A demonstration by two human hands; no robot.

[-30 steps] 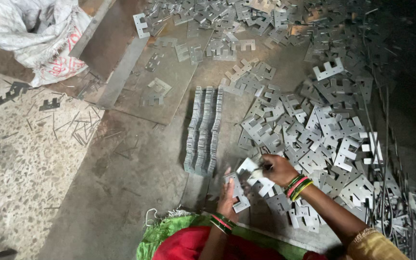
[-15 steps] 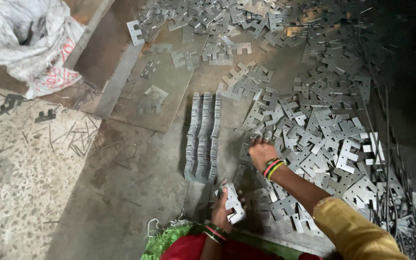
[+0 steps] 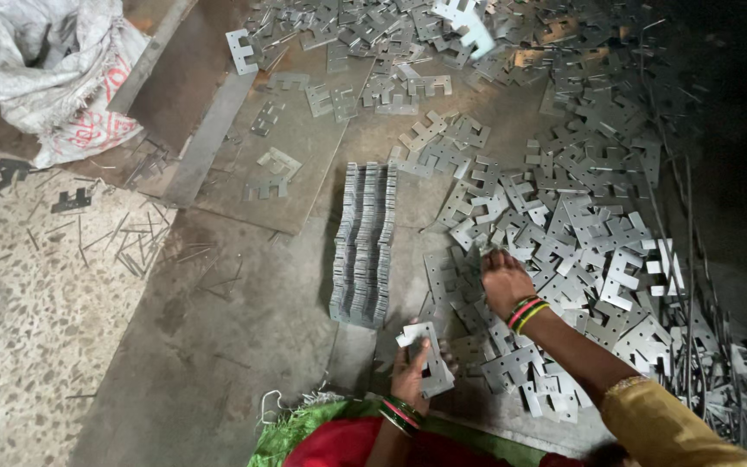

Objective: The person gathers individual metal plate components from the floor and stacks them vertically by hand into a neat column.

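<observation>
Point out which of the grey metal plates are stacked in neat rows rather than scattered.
The upright stack of plates left of the right hand: packed on edge in three tidy rows, while the loose plates lie flat.

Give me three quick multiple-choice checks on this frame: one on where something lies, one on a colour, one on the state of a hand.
1. Where does the neat row of stacked plates lie relative to the loose pile of metal plates?
A. To its left
B. To its right
C. On top of it

2. What colour is the sleeve on the right arm?
A. Blue
B. Yellow
C. White

3. What is the left hand doing?
A. Resting empty on the floor
B. Holding a small bunch of plates
C. Gripping the sack

Answers:
1. A, the row stands on the bare floor left of the scattered pile.
2. B, mustard-yellow cloth covers the forearm below the bangles.
3. B, its fingers close around a few plates, while the right hand reaches into the pile. The white sack lies far off at upper left.
</observation>
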